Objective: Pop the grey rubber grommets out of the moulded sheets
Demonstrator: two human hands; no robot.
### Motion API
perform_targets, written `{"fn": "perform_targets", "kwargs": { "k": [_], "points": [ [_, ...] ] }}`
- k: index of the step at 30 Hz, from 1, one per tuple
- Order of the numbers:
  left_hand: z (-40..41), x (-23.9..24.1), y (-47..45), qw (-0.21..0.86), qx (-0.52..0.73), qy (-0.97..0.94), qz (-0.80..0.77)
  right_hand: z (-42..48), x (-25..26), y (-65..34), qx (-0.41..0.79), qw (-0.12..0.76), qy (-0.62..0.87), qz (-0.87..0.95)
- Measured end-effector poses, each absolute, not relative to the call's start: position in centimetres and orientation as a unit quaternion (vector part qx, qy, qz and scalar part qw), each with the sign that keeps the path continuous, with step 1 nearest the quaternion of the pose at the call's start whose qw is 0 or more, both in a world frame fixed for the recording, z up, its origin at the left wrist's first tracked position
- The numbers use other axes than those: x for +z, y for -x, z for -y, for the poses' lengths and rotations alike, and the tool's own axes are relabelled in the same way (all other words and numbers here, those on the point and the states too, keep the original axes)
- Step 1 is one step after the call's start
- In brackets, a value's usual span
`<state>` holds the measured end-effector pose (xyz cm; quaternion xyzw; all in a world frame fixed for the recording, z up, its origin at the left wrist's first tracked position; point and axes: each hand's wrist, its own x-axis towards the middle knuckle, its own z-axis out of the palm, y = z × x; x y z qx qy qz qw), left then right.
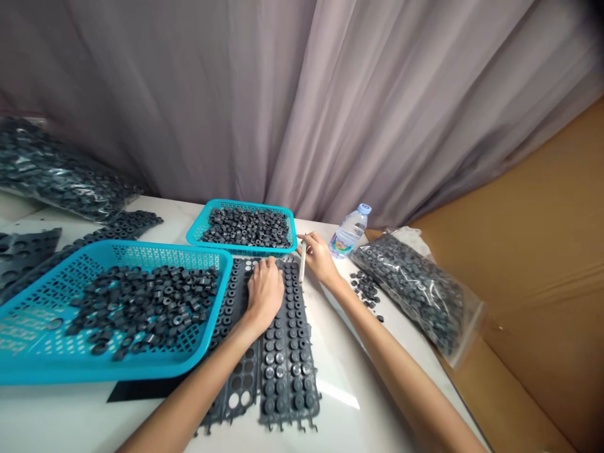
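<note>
We are pressing our left hand (265,290) flat, fingers spread, on a dark rubber sheet (289,352) studded with small round plugs, which is lying on the white table (340,402) just in front of us. Our right hand (318,257) is resting at the far end of the same sheet, its fingers curled around a thin white stick (302,267) that is pointing down onto the rubber. A second sheet (238,377), with many of its holes already punched out, is lying just to the left of the first, partly under our left forearm. Beside it, a large blue basket (28,352) is holding a loose heap of small black rings (146,302), and a smaller blue basket (201,223) further back is sitting full of the same pieces. To the right, a clear water bottle (349,231) is lying tilted near a plastic bag (419,289) packed with rings, with a few loose rings (365,289) scattered between the bag and our right wrist. Another filled bag (51,173) is sitting at the far left, near more dark sheets (28,248), and a grey curtain (302,94) is hanging behind the table.
</note>
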<state>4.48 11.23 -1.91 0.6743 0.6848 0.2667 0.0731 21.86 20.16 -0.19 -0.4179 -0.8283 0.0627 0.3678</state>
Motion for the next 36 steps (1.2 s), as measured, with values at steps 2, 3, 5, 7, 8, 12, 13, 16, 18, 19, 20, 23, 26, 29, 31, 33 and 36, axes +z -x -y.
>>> {"fn": "perform_targets", "kwargs": {
  "k": [2, 3, 5, 7, 8, 12, 13, 16, 18, 19, 20, 23, 26, 29, 31, 33, 36],
  "points": [
    [-11.7, -2.0, -4.7, 0.074, 0.275, -0.664, -0.691, -20.4, -0.3, -21.8, 0.056, 0.362, 0.418, 0.832],
    [-11.9, -2.1, -4.8, 0.074, 0.28, -0.659, -0.694, -20.5, -0.3, -21.8, 0.052, 0.358, 0.417, 0.834],
    [-12.4, -2.2, -5.0, 0.076, 0.29, -0.651, -0.697, -20.9, -0.3, -21.7, 0.045, 0.349, 0.416, 0.839],
    [-12.9, -2.3, -5.1, 0.08, 0.3, -0.646, -0.698, -21.3, -0.3, -21.6, 0.039, 0.339, 0.415, 0.843],
    [-13.2, -2.3, -5.1, 0.083, 0.304, -0.643, -0.698, -21.6, -0.3, -21.5, 0.035, 0.335, 0.416, 0.845],
    [-14.2, -2.6, -5.1, 0.094, 0.325, -0.634, -0.696, -22.3, -0.6, -21.2, 0.019, 0.313, 0.422, 0.85],
    [-14.5, -2.7, -5.0, 0.096, 0.33, -0.632, -0.695, -22.5, -0.6, -21.1, 0.014, 0.307, 0.425, 0.852],
    [-15.0, -3.0, -5.0, 0.099, 0.343, -0.631, -0.689, -22.8, -0.4, -20.8, -0.003, 0.283, 0.432, 0.856],
    [-15.2, -3.3, -5.0, 0.097, 0.351, -0.633, -0.683, -22.9, -0.1, -20.5, -0.015, 0.265, 0.434, 0.861],
    [-15.2, -3.4, -5.0, 0.096, 0.355, -0.633, -0.681, -23.0, 0.1, -20.3, -0.021, 0.256, 0.434, 0.863],
    [-15.3, -3.5, -4.9, 0.093, 0.359, -0.634, -0.678, -23.1, 0.2, -20.0, -0.027, 0.247, 0.435, 0.866],
    [-15.3, -3.8, -4.9, 0.086, 0.368, -0.636, -0.673, -23.4, 0.7, -19.2, -0.045, 0.224, 0.437, 0.87],
    [-15.2, -4.0, -4.9, 0.079, 0.375, -0.641, -0.665, -23.5, 1.0, -18.6, -0.059, 0.206, 0.444, 0.87],
    [-15.0, -4.1, -4.8, 0.071, 0.379, -0.649, -0.656, -23.5, 1.3, -18.3, -0.068, 0.191, 0.452, 0.869],
    [-14.9, -4.1, -4.7, 0.066, 0.379, -0.654, -0.651, -23.5, 1.6, -18.4, -0.071, 0.184, 0.457, 0.867],
    [-14.9, -4.2, -4.5, 0.061, 0.376, -0.662, -0.646, -23.6, 1.9, -18.5, -0.071, 0.177, 0.458, 0.868],
    [-15.0, -4.2, -4.3, 0.054, 0.37, -0.67, -0.641, -23.8, 2.5, -18.4, -0.07, 0.168, 0.452, 0.874]
  ]
}}
